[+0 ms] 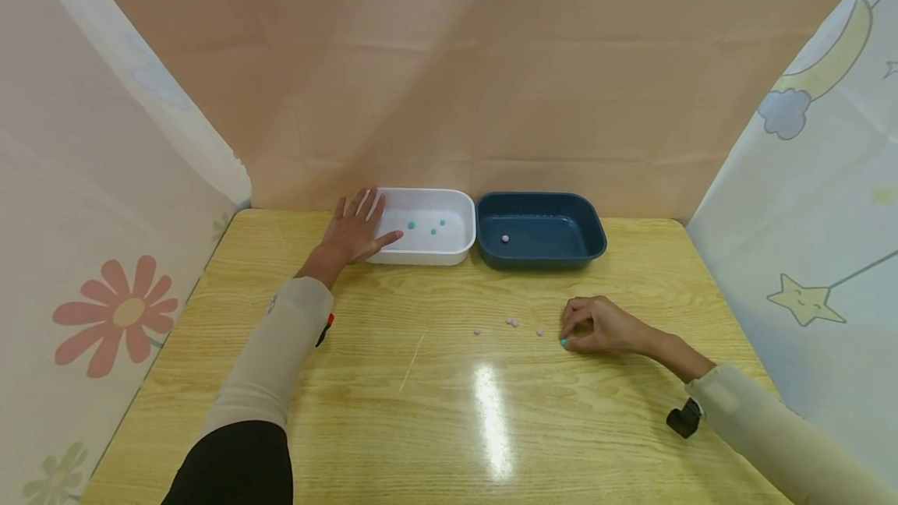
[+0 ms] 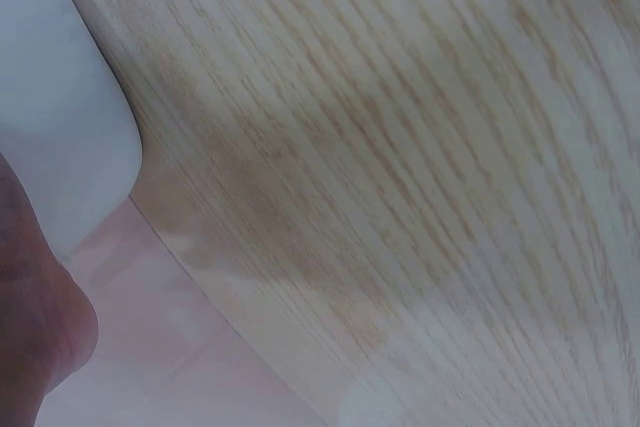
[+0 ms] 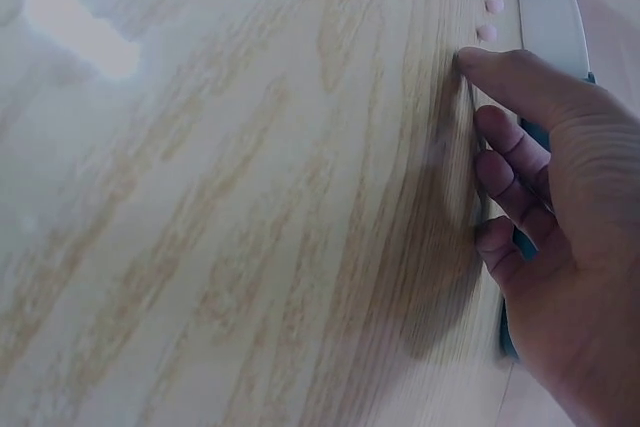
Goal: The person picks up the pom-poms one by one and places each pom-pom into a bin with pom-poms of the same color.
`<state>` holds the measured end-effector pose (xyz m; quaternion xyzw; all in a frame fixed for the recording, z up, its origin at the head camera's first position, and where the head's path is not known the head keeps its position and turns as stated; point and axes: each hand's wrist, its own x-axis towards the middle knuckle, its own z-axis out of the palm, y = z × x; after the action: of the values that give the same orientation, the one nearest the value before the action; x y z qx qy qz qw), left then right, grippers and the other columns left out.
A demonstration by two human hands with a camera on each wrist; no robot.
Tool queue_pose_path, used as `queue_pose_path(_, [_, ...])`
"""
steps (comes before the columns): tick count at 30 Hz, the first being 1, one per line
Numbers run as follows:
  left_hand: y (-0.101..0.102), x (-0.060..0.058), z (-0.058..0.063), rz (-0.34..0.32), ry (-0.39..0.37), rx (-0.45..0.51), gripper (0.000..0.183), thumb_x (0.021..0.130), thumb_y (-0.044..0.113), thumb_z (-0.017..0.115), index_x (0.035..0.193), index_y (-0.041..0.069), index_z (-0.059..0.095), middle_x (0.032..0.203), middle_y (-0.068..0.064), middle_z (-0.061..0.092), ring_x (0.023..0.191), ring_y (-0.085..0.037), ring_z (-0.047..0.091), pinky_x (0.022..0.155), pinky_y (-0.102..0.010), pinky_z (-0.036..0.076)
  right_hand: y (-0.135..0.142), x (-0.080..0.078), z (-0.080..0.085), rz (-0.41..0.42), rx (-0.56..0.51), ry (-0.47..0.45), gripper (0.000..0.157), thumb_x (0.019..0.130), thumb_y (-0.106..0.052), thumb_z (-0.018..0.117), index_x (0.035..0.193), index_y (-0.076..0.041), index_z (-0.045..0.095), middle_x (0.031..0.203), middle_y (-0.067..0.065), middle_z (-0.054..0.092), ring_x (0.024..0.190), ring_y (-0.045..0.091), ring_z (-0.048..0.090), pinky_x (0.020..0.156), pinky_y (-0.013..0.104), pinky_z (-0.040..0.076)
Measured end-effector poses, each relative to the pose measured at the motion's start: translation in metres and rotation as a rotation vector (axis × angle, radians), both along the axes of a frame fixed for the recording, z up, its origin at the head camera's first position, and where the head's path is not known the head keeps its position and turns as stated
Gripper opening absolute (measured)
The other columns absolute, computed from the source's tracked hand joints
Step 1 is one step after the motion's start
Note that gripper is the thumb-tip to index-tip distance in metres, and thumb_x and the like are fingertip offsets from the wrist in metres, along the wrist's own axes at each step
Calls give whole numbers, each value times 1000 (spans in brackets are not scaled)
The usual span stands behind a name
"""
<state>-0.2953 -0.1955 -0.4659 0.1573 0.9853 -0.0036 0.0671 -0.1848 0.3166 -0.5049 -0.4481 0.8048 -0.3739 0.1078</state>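
At the left end of a white tray (image 1: pixel 421 258), my left hand (image 1: pixel 354 232) rests with fingers spread over the rim and the thumb reaching inside. Three small teal beads (image 1: pixel 411 225) lie in that tray. My right hand (image 1: pixel 603 326) is low over the table on the right, thumb and forefinger pinching another teal bead (image 1: pixel 563 342) at the wood surface. In the right wrist view the right hand (image 3: pixel 560 187) has its other fingers curled, and the pinched bead is hidden. Several pale pink beads (image 1: pixel 539 332) lie on the table left of this hand.
A dark blue tray (image 1: pixel 540 263) adjoins the white one on its right, with one pink bead (image 1: pixel 505 239) inside. Both stand at the back of the wooden table (image 1: pixel 393 411), near a brown backdrop (image 1: pixel 491 100). Patterned sheets (image 1: pixel 793 201) flank the table.
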Motion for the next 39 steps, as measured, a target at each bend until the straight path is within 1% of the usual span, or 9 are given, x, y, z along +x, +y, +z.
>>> queue_pose_path(6, [0,0,0,0,4,-5,98,104,76,22,170,8,-6,177,-14,-15,164,-35,-14,129,-62,-8,-2,-1,5,-11,11,-19,12,88,-4,86,95,-15,84,99,1,72,92,16,68,86,24,58])
queue_pose_path(10, [0,0,0,1,-2,-3,98,104,75,23,170,8,-6,177,-14,-16,163,-35,-14,128,-62,-8,-4,-3,12,-32,22,3,13,88,-4,87,93,-16,84,98,-1,72,89,15,68,82,26,58])
queue_pose_path(14, [0,0,0,2,-5,-5,99,104,76,22,170,9,-7,177,-13,-16,163,-35,-15,128,-62,-9,-7,-7,18,-56,21,43,14,85,-4,88,91,-16,84,96,-4,71,81,15,64,68,29,52])
queue_pose_path(17, [0,0,0,0,-5,-6,99,103,77,22,170,9,-6,177,-13,-16,163,-35,-15,128,-62,-9,-9,-11,22,-60,12,36,15,84,-2,89,90,-15,84,95,-4,71,78,18,63,65,32,50])
queue_pose_path(20, [0,0,-1,-3,2,-5,99,104,76,22,170,9,-5,177,-14,-15,164,-35,-14,129,-62,-7,-10,-16,27,-64,8,16,14,85,-1,88,90,-14,84,95,-3,72,79,21,65,69,33,55])
queue_pose_path(25, [0,-1,-2,-5,10,-9,99,104,76,22,170,9,-5,177,-14,-14,164,-35,-14,128,-62,-8,-14,-21,36,-86,23,28,12,86,-1,87,91,-12,84,95,-4,70,80,24,65,70,35,57])
queue_pose_path(32, [0,-1,-2,-4,5,-5,99,103,77,21,170,9,-6,177,-13,-15,163,-35,-15,128,-62,-8,-23,-30,49,-102,41,91,12,86,-1,87,91,-11,83,95,-8,69,80,26,62,63,36,48])
queue_pose_path(35, [0,-1,-2,-1,-2,-6,100,102,79,19,170,10,-7,177,-13,-16,163,-34,-15,128,-62,-8,-28,-36,55,-96,35,113,12,85,-1,87,90,-11,83,95,-8,70,82,26,66,67,38,54])
queue_pose_path(39, [0,0,-1,1,-6,-3,101,102,79,20,170,9,-7,177,-13,-16,163,-35,-15,128,-62,-9,-38,-43,64,-88,13,137,16,85,-1,87,90,-16,83,97,-7,71,85,20,70,73,36,60])
